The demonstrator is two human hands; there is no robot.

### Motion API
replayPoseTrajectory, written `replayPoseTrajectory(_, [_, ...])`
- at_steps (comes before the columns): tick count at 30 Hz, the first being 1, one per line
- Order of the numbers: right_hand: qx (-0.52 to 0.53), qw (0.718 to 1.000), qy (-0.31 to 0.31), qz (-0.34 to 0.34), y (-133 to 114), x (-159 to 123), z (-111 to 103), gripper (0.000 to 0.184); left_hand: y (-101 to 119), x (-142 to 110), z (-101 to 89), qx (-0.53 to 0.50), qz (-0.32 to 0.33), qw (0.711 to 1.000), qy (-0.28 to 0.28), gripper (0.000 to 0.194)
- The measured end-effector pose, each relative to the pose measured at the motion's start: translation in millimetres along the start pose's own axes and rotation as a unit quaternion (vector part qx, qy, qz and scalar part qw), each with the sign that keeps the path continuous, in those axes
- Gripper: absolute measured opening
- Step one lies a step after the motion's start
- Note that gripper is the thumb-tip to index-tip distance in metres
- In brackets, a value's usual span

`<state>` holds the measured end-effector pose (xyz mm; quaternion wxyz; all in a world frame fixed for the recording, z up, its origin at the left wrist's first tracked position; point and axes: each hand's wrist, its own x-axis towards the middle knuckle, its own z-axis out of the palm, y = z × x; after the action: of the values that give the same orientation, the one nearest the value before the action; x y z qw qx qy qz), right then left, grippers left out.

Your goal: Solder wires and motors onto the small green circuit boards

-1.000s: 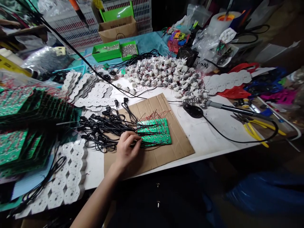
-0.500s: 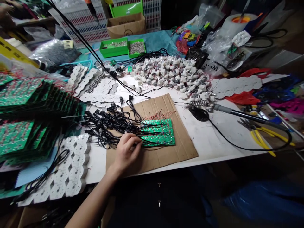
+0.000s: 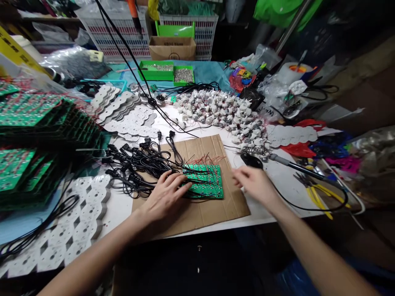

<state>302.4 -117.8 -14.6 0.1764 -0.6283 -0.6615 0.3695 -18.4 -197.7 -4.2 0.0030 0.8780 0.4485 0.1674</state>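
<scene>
On a cardboard sheet (image 3: 203,222) lies a green circuit board panel (image 3: 216,190), with thin red wires at its far edge and black leads across it. My left hand (image 3: 166,191) rests over the board's left edge and the black leads, fingers stretched and apart. A tangled bundle of black plug cables (image 3: 132,158) spreads just beyond that hand. Over the cardboard's right side is my right hand (image 3: 253,183), apart from the board. Its fingers look bent and blurred, so whether they hold anything cannot be made out.
Stacked green boards (image 3: 27,111) and white scalloped panels (image 3: 70,226) fill the left. Small white parts (image 3: 222,111) are heaped behind. A soldering iron (image 3: 286,162) and yellow-handled pliers (image 3: 314,199) lie right. Green bins (image 3: 157,74) stand at the back; a black cable (image 3: 129,57) hangs across.
My right hand has come into view from the right. My left hand's fingers have gone from bent together to spread over the leads. The view has shifted, showing more of the back.
</scene>
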Motion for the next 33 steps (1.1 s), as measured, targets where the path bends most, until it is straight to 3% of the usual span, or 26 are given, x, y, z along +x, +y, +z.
replayPoseTrajectory(4, [-0.042, 0.999, -0.005, -0.011, -14, 9, 18, 0.037, -5, -9, 21.7, 0.029, 0.023, 0.995, 0.089, 0.029])
replayPoseTrajectory(7, [-0.031, 0.999, 0.003, -0.010, -18, 25, 29, 0.030, -6, -18, 39.4, 0.010, 0.025, 0.991, 0.131, 0.013])
replayPoseTrajectory(11, [0.010, 1.000, 0.024, 0.006, -20, 59, 32, 0.021, -2, -12, 44.5, 0.000, 0.010, 0.997, 0.079, 0.009])
replayPoseTrajectory(13, [0.031, 0.999, 0.034, 0.017, -22, 75, 32, 0.022, 1, -8, 41.3, -0.013, 0.005, 0.999, 0.049, 0.021])
replayPoseTrajectory(18, [0.066, 0.997, -0.006, 0.043, -28, 98, 31, 0.030, -1, 6, 26.3, -0.042, -0.006, 0.998, 0.056, 0.014])
replayPoseTrajectory(21, [0.056, 0.997, -0.031, 0.049, -29, 100, 30, 0.025, -23, 53, 11.3, -0.065, 0.013, 0.996, 0.066, 0.016])
replayPoseTrajectory(24, [0.025, 0.998, -0.034, 0.038, -31, 100, 29, 0.024, -58, 133, 5.8, -0.080, -0.002, 0.996, 0.040, 0.027])
replayPoseTrajectory(26, [-0.002, 0.999, -0.025, 0.025, -34, 99, 28, 0.023, -80, 185, 12.4, -0.105, 0.021, 0.994, -0.021, 0.035])
replayPoseTrajectory(28, [-0.028, 1.000, -0.008, 0.012, -38, 99, 26, 0.023, -95, 222, 24.4, -0.129, 0.021, 0.984, -0.124, 0.035])
replayPoseTrajectory(30, [-0.046, 0.999, 0.005, -0.001, -41, 99, 24, 0.025, -104, 242, 37.1, -0.150, 0.032, 0.964, -0.216, 0.035])
replayPoseTrajectory(33, [-0.056, 0.998, 0.011, -0.017, -44, 100, 24, 0.026, -112, 250, 51.6, -0.169, 0.052, 0.949, -0.262, 0.035])
